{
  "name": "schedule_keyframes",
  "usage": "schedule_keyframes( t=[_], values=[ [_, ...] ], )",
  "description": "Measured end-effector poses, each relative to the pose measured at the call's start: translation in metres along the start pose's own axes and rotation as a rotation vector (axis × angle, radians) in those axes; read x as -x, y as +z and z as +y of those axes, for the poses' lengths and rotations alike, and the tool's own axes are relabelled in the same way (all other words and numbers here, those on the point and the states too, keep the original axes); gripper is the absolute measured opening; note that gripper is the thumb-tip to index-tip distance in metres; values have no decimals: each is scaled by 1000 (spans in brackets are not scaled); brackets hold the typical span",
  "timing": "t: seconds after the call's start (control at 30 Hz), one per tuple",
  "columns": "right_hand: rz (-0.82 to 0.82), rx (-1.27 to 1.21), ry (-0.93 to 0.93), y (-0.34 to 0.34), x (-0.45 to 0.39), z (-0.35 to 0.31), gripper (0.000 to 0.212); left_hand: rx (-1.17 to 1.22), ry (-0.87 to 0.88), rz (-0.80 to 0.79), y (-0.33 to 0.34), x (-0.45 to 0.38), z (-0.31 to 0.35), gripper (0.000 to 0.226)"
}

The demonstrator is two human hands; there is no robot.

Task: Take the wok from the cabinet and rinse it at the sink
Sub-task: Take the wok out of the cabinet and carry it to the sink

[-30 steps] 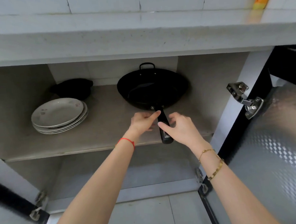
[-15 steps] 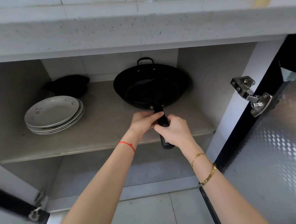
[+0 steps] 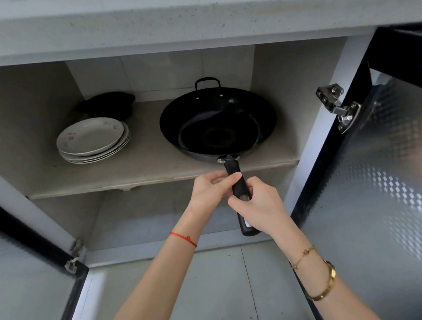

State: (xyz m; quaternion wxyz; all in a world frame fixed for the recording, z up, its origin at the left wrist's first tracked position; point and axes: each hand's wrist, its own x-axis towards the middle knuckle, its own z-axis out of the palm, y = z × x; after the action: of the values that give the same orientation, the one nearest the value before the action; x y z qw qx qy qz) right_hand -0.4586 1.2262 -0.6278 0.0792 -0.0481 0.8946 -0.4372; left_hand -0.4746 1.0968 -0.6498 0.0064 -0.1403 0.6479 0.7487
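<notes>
Head view. Cabinet (image 3: 307, 83) under the counter slab, both doors swung open. Wok (image 3: 217, 124), black, sits on the right half of the upper shelf (image 3: 140, 169), its bowl fully on the shelf board, a small loop handle at its far rim. A smaller dark pan appears to lie nested inside it; its outline is hard to separate from the wok's interior. The wok's long handle (image 3: 239, 185) sticks out past the shelf's front edge toward the camera.

Left hand (image 3: 211, 192): fingers curled around the handle close to the shelf edge, thumb on top. Right hand (image 3: 260, 206): gripping the same handle just behind the left, nearer the free end; the butt of the handle shows below the palm.

Surroundings: stack of white plates (image 3: 92, 140) on the left half of the shelf, well apart from the wok. Dark bundled object (image 3: 108, 104) behind the plates at the back wall; cannot tell what it is. Right door (image 3: 393, 172), patterned metal, stands open near the right forearm, with a hinge (image 3: 338, 106) at its upper inner edge. Left door (image 3: 18, 273) open at lower left.
</notes>
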Motion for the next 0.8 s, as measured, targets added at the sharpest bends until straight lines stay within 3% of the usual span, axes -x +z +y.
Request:
schedule_keyframes(
  t=[0.2, 0.43, 0.8],
  values=[
    [-18, 16, 9, 12, 28, 11, 25, -26, 25, 21, 0, 24, -25, 40],
    [-54, -47, 58, 26, 44, 26, 22, -8, 51, 4, 0, 44, -42, 31],
    [-59, -420, 128, 41, 47, 31, 21, -11, -24, -149, 0, 44, -37, 31]
  ],
)
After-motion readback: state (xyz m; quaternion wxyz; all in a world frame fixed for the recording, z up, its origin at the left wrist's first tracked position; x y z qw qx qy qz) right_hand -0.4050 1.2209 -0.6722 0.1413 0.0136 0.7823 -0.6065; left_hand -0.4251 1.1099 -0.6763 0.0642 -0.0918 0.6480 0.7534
